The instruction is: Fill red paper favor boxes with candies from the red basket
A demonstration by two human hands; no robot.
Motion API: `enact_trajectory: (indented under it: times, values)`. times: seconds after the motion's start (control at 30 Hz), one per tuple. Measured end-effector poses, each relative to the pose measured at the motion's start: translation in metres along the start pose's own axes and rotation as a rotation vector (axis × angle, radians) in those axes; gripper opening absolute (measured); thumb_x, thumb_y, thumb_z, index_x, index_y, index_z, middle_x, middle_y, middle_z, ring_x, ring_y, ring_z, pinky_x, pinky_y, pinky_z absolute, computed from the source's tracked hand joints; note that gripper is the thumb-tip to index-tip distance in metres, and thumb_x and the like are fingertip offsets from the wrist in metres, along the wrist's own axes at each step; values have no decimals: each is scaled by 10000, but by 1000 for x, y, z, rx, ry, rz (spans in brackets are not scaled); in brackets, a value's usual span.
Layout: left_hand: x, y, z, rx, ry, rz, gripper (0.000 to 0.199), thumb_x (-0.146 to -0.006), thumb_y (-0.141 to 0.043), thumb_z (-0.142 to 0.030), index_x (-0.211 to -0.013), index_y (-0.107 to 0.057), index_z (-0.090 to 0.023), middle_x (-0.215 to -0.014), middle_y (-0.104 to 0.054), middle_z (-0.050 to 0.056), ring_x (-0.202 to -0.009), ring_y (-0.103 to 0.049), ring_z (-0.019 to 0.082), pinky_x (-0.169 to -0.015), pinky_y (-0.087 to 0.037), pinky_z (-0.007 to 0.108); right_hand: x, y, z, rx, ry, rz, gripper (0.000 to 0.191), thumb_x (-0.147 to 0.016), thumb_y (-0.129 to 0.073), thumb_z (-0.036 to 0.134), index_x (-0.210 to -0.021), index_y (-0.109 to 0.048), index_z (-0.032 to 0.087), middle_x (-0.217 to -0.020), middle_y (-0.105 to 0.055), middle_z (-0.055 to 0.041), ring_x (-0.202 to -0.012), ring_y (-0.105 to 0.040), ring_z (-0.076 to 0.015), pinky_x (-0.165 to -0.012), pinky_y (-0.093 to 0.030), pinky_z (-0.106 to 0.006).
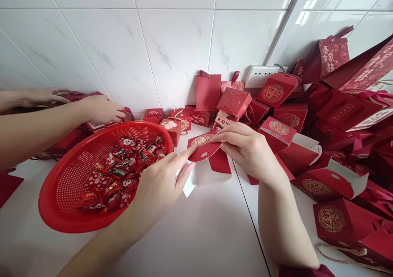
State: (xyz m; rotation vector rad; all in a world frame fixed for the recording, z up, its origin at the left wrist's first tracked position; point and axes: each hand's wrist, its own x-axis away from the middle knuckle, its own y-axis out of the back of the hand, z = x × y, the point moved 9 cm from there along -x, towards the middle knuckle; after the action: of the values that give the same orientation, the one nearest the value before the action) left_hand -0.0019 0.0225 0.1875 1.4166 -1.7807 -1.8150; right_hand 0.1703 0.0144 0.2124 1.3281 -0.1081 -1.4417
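A red cardboard gift box [202, 151] with a gold emblem and a small cut-out on its rounded flap is between my hands, over the white tabletop. My left hand [162, 179] pinches its left edge, index finger at the rim and thumb lower down. From the right, my right hand [245, 146] grips the upper right edge, its fingers pressed together on the flap. Below the flap a red panel [220, 162] hangs out. Close by my left hand stands a red plastic basket [66, 224] with wrapped candies [118, 172] in it.
Another person's hands [100, 108] are among red boxes behind the basket. Many red gift boxes [330, 221] are heaped on the right. Several smaller boxes [153, 115] line the tiled wall. A white power strip [260, 76] leans there too. A dark seam crosses the tabletop [196, 236].
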Motion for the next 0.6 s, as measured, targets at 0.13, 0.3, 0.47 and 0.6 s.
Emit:
enact_trajectory:
  times: [0.13,0.3,0.47,0.6]
  values:
    - [0,11,9,-126,28,-142,184,-969,-548,-245,-1020,-724,-232,-796,-664,-19,-667,-627,116,-590,-412,240,-3,-21,4,67,-150,-19,224,-1009,-472,273,-1074,-685,241,-1140,-704,-50,-1041,-646,-197,-816,-524,-308]
    - [5,6,-2,-302,-34,-239,224,-975,-510,-208,-840,-685,-173,-730,-668,10,-597,-615,124,-549,-384,255,6,-73,-6,347,-577,112,765,-897,-575,532,-1478,-347,89,-1103,-699,-187,-914,-687,-305,-642,-500,-350]
    - [1,-3,0,-358,42,-104,324,-1017,-410,-255,-798,-640,-189,-738,-660,27,-596,-607,148,-529,-329,284,12,-68,-26,267,-566,335,341,-939,-494,348,-1218,-579,171,-875,-696,-98,-732,-636,-223,-586,-404,-292]
    - [-5,0,7,-357,115,-30,337,-1019,-397,-310,-787,-612,-193,-746,-641,30,-600,-596,160,-519,-251,303,21,-26,-53,111,-609,358,336,-932,-493,404,-658,-470,211,-593,-490,9,-552,-434,-132,-513,-300,-266]
